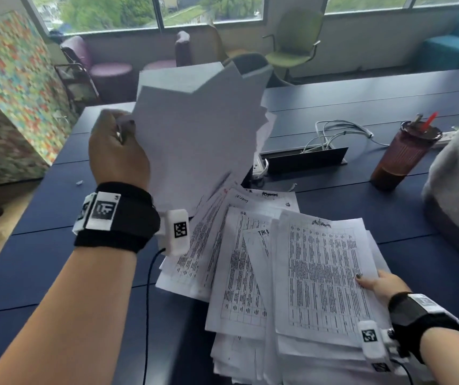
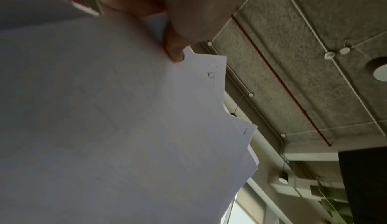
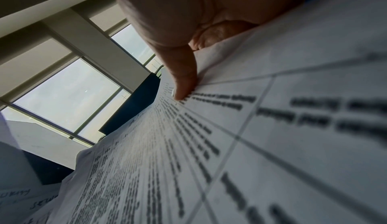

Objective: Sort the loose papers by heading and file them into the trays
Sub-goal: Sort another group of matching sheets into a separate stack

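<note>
The left hand (image 1: 118, 151) is up above the tabletop (image 1: 55, 245), fingers curled and pinching a fanned sheaf of papers (image 1: 197, 129) by its left edge — blank backs face the head camera, the sheets splayed out at different angles. From the left wrist view, one fingertip (image 2: 176, 55) presses on the sheaf's edge, with the corners of the sheets stepping out beyond it.

Down at the tabletop's near edge, the right hand (image 1: 381, 283) grips the top sheet (image 1: 322, 273) of the loose pile (image 1: 239, 273) by its right margin — thumb (image 3: 184, 78) on the printed face, other fingers hidden beneath. That sheet carries a printed table and a handwritten heading I cannot read for certain. The pile sprawls untidily beneath it, sheets overlapping and skewed, some hanging over the near edge.

Toward the far right of the tabletop stands a dark tumbler (image 1: 400, 159) with a red straw, and beside it an open cable hatch (image 1: 306, 159) with white cables (image 1: 334, 132).
</note>
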Demonstrator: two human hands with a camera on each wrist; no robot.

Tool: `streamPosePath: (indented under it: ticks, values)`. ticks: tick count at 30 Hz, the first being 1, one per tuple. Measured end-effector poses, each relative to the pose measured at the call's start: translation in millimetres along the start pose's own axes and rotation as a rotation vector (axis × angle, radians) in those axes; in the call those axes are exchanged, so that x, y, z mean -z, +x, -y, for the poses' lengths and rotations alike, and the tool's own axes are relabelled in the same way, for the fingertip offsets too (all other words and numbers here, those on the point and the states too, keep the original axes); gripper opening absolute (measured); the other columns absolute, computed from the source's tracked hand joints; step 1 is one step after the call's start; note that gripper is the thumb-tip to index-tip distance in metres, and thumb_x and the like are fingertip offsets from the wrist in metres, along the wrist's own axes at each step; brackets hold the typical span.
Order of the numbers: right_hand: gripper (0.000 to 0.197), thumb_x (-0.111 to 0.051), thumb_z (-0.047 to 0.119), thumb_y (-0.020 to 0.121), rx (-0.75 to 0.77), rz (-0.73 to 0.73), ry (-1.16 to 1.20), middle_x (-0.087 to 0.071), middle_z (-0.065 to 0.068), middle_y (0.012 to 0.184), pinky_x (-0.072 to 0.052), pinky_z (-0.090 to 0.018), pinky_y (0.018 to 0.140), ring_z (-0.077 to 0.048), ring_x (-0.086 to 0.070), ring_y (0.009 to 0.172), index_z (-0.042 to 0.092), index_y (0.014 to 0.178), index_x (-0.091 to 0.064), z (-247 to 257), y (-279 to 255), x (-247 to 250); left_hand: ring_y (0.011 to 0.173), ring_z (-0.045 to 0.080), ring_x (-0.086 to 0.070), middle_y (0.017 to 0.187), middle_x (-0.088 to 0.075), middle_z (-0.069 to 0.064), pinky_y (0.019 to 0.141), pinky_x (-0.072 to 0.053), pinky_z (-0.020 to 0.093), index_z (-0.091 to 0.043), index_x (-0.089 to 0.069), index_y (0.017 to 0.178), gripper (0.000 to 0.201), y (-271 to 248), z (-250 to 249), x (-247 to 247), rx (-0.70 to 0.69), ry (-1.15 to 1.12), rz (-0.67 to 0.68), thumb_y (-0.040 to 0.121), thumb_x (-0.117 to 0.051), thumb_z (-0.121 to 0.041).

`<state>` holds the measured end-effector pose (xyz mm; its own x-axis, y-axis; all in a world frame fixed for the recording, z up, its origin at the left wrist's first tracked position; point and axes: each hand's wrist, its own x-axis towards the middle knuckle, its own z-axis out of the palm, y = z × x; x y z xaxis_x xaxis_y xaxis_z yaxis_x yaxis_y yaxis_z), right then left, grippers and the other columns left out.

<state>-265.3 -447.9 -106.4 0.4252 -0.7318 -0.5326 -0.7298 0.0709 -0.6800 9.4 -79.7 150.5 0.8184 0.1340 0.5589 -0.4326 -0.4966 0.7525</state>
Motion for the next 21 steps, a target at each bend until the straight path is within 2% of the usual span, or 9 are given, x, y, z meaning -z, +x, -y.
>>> streamPosePath:
  ticks: [2,5,7,9,11,13,17,19,21]
  values:
    - [0.019,-0.071,0.010,0.081,0.004,0.007,0.006,-0.068,-0.018,0.090,-0.050,-0.036,0.076,-0.031,-0.064,0.081,0.000,0.095,-0.065,2,-3,0,0.073,0.005,-0.041,0.073,-0.049,-0.009,0.064,-0.030,0.018,-0.023,-0.048,0.081,0.016,12,-1,7,0.008,-0.005,-0.055,0.086,-0.039,-0.011]
    - [0.020,-0.071,0.011,0.082,0.011,0.004,-0.012,-0.067,-0.018,0.090,-0.047,-0.034,0.070,-0.031,-0.063,0.080,-0.001,0.096,-0.065,3,-5,1,0.071,0.010,-0.042,0.065,-0.044,-0.012,0.064,-0.034,0.017,-0.032,-0.037,0.065,0.018,33,6,14,0.007,-0.010,-0.144,0.077,-0.037,-0.018]
    - [0.020,-0.071,0.012,0.082,0.011,0.007,-0.016,-0.067,-0.018,0.089,-0.046,-0.034,0.071,-0.031,-0.063,0.079,-0.001,0.097,-0.065,4,-6,1,0.070,0.011,-0.043,0.064,-0.044,-0.014,0.068,-0.041,0.022,-0.035,-0.037,0.064,0.015,42,11,18,0.012,0.002,-0.205,0.074,-0.038,-0.023]
    - [0.021,-0.070,0.012,0.082,0.008,0.007,-0.007,-0.067,-0.016,0.085,-0.047,-0.033,0.069,-0.031,-0.063,0.078,-0.001,0.097,-0.065,4,-6,2,0.071,0.009,-0.046,0.065,-0.045,-0.016,0.070,-0.042,0.021,-0.035,-0.038,0.067,0.014,42,13,21,0.043,0.005,-0.218,0.076,-0.041,-0.024]
    - [0.021,-0.070,0.012,0.082,0.008,0.007,-0.004,-0.067,-0.016,0.085,-0.049,-0.035,0.071,-0.032,-0.064,0.079,0.000,0.098,-0.065,3,-6,2,0.072,0.008,-0.045,0.066,-0.044,-0.017,0.064,-0.036,0.017,-0.034,-0.038,0.067,0.021,34,15,20,0.129,-0.010,-0.153,0.082,-0.046,-0.021]
    - [0.022,-0.071,0.014,0.082,0.003,0.006,-0.013,-0.069,-0.018,0.089,-0.052,-0.041,0.080,-0.034,-0.066,0.082,0.000,0.098,-0.065,3,-4,2,0.074,0.011,-0.044,0.065,-0.043,-0.015,0.061,-0.029,0.016,-0.030,-0.039,0.066,0.027,16,21,14,0.192,0.003,-0.069,0.087,-0.049,-0.017]
    - [0.022,-0.071,0.015,0.082,-0.005,0.013,-0.001,-0.069,-0.019,0.090,-0.052,-0.048,0.086,-0.036,-0.067,0.083,0.001,0.098,-0.065,3,-4,2,0.076,0.017,-0.048,0.076,-0.055,0.004,0.063,-0.033,0.021,-0.020,-0.053,0.080,0.019,-29,62,-12,0.327,-0.036,0.123,0.087,-0.050,-0.003]
    - [0.020,-0.070,0.015,0.082,0.006,0.018,-0.003,-0.069,-0.018,0.088,-0.053,-0.046,0.084,-0.034,-0.066,0.082,0.001,0.096,-0.065,4,-5,2,0.078,0.017,-0.049,0.081,-0.056,0.006,0.067,-0.035,0.023,-0.015,-0.055,0.084,0.022,-55,85,-22,0.415,-0.019,0.204,0.086,-0.045,0.005]
    - [0.017,-0.069,0.014,0.084,0.037,0.011,-0.034,-0.067,-0.014,0.083,-0.049,-0.036,0.076,-0.029,-0.063,0.076,0.002,0.093,-0.063,5,-8,2,0.078,0.021,-0.049,0.083,-0.058,0.007,0.070,-0.036,0.026,-0.011,-0.058,0.086,0.021,-83,102,-27,0.505,0.048,0.309,0.086,-0.044,0.005]
